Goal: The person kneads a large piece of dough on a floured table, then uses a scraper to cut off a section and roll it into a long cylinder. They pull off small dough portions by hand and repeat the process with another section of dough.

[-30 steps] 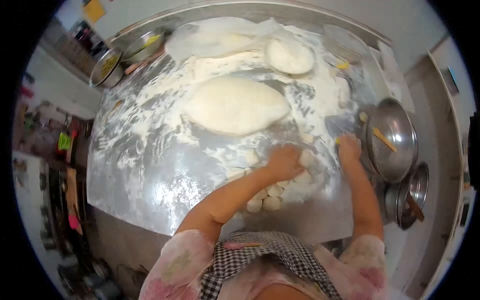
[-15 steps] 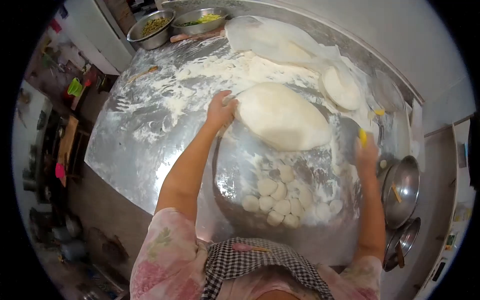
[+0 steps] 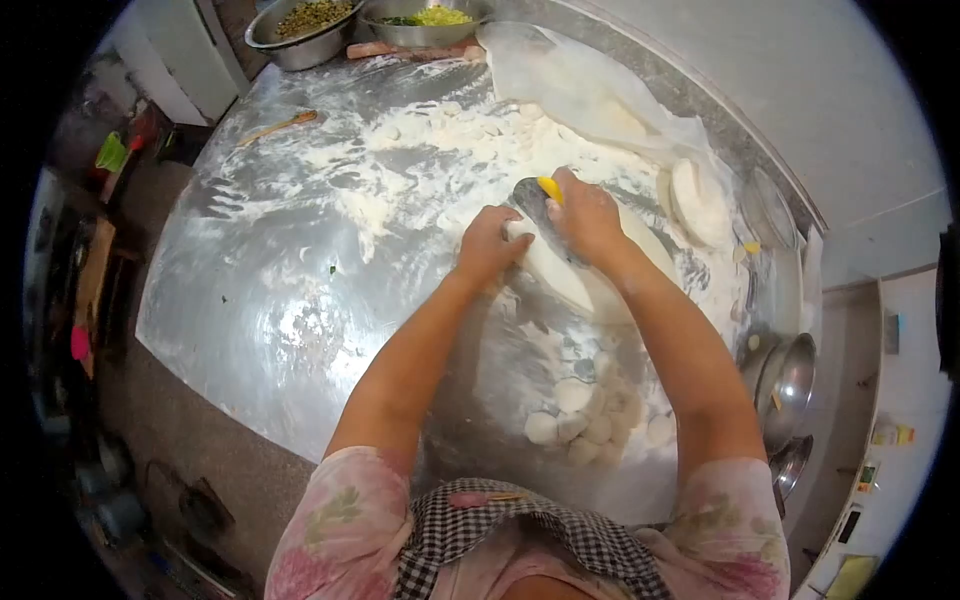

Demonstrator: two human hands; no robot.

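My right hand (image 3: 585, 215) grips the yellow handle of a broad-bladed dough scraper (image 3: 527, 198), its dark blade standing over the dough. Just left of it, my left hand (image 3: 490, 243) closes its fingers on the upper end of a long strip of dough (image 3: 552, 275). The large mass of dough (image 3: 648, 240) lies to the right of the strip, partly hidden by my right hand and forearm. Nearer to me, several small round dough pieces (image 3: 573, 395) are clustered on the floured metal table (image 3: 270, 270).
Two metal bowls of chopped filling, one brown (image 3: 313, 18) and one green and yellow (image 3: 435, 18), stand at the back beside a rolling pin (image 3: 410, 52). A translucent sheet (image 3: 560, 75) lies along the wall. More metal bowls (image 3: 790, 385) sit at the right edge.
My right hand has brought the scraper from the right side across to the dough's left part. A strip now shows apart from the mass, with my left hand on its end.
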